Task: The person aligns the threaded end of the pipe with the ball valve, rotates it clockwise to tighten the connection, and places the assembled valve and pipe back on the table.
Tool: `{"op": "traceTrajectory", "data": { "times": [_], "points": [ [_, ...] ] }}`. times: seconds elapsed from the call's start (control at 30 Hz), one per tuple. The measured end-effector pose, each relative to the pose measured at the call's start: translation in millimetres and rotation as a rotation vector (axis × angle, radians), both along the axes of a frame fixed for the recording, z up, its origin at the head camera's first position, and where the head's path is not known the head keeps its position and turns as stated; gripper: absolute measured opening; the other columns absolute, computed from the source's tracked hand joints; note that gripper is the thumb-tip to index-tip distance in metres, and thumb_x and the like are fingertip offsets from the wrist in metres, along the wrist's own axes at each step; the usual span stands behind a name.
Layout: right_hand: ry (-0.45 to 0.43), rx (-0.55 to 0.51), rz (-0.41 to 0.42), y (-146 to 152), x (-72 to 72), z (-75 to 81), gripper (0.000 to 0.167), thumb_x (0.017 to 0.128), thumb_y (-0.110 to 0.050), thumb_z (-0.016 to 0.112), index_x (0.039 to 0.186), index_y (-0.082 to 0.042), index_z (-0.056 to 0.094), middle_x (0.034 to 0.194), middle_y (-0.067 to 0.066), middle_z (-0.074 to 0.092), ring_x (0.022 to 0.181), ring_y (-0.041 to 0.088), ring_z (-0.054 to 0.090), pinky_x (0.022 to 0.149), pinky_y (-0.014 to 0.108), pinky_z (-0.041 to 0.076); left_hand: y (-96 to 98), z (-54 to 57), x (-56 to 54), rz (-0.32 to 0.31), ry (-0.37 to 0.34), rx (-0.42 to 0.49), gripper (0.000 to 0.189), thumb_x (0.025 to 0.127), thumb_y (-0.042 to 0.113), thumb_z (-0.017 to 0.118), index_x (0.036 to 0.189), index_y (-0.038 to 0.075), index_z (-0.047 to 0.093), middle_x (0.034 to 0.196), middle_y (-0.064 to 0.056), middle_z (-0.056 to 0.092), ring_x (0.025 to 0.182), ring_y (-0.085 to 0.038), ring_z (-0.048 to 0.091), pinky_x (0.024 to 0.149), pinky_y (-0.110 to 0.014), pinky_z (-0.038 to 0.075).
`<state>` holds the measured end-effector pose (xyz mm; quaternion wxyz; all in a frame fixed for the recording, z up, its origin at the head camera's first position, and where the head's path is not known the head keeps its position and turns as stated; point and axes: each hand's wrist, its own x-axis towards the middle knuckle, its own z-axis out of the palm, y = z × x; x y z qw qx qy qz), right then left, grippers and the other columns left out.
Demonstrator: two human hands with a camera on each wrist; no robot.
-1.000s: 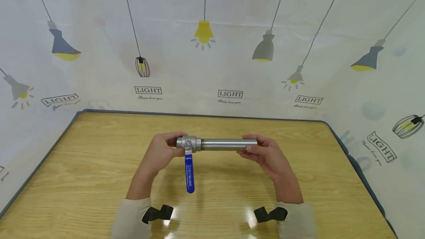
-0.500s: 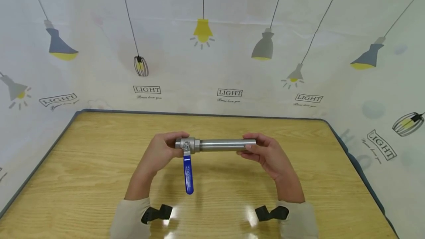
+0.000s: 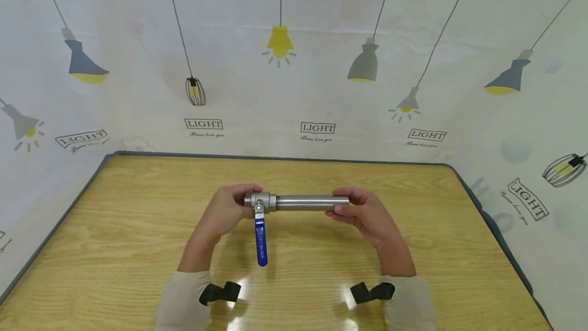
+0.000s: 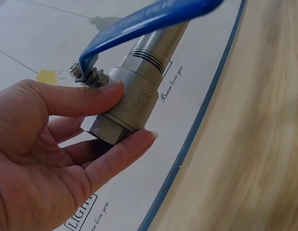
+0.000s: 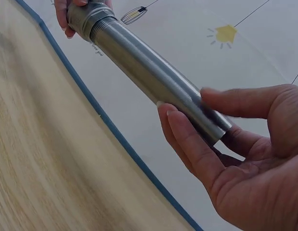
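A metal ball valve (image 3: pixel 260 201) with a blue lever handle (image 3: pixel 261 241) is held above the table, joined to a steel pipe (image 3: pixel 308 203). My left hand (image 3: pixel 225 212) grips the valve's hexagonal end, thumb on the near side and fingers behind. Raised "1000" lettering shows on the valve body (image 4: pixel 139 94) in the left wrist view. My right hand (image 3: pixel 367 216) holds the pipe's free end between thumb and fingers. Threads (image 5: pixel 102 28) show where the pipe meets the valve. The pipe lies level, and the lever points toward me.
Below the hands is a wood-grain table (image 3: pixel 294 269) with a dark blue edge strip (image 3: pixel 275 158). A pale backdrop (image 3: pixel 248 91) printed with lamps stands behind it and at both sides. Black straps (image 3: pixel 219 293) are around both sleeves.
My right hand has shifted slightly left and down, together with the pipe's free end. The left hand keeps its grip on the valve, and the view has moved slightly.
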<state>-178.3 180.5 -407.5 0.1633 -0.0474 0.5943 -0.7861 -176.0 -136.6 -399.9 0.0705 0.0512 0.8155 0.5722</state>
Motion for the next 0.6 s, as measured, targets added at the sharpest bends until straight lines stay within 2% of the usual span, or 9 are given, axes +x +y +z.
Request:
{"op": "traceTrajectory", "data": {
  "times": [0.1,0.27,0.4,0.6],
  "points": [
    [-0.012,0.009,0.007,-1.2,-1.3,-2.1,0.030,0.088,0.012,0.059,0.117,0.003,0.062,0.108,0.013,0.057,0.088,0.024,0.072,0.080,0.032,0.056,-0.6,-0.8,0.0,0.004,-0.005,-0.013,0.047,0.075,-0.008,0.070,0.119,0.008,0.068,0.112,-0.012,0.067,0.094,-0.024,0.061,0.075,-0.032,0.052],
    [-0.011,0.023,-0.004,-0.8,-1.3,-1.3,0.026,0.089,0.008,0.059,0.109,-0.007,0.066,0.108,0.013,0.059,0.087,0.024,0.072,0.080,0.032,0.056,1.1,0.6,-0.3,0.012,-0.009,-0.026,0.047,0.075,-0.008,0.070,0.119,0.008,0.068,0.112,-0.012,0.068,0.095,-0.024,0.062,0.076,-0.032,0.053],
    [-0.019,0.009,-0.005,0.0,-2.7,-3.6,0.025,0.090,0.007,0.059,0.107,-0.009,0.067,0.108,0.013,0.059,0.087,0.024,0.072,0.079,0.031,0.056,2.1,-0.9,-1.6,0.010,-0.008,-0.024,0.048,0.074,-0.009,0.069,0.119,0.007,0.067,0.111,-0.013,0.068,0.093,-0.024,0.061,0.075,-0.032,0.053],
    [-0.065,-0.022,0.003,-0.6,-5.3,-12.3,0.029,0.088,0.011,0.059,0.116,0.003,0.061,0.109,0.014,0.057,0.087,0.026,0.072,0.079,0.033,0.056,1.7,-9.6,-4.7,0.007,-0.040,-0.039,0.054,0.071,-0.010,0.067,0.122,0.006,0.066,0.114,-0.012,0.067,0.097,-0.024,0.060,0.077,-0.030,0.050]
  ]
}}
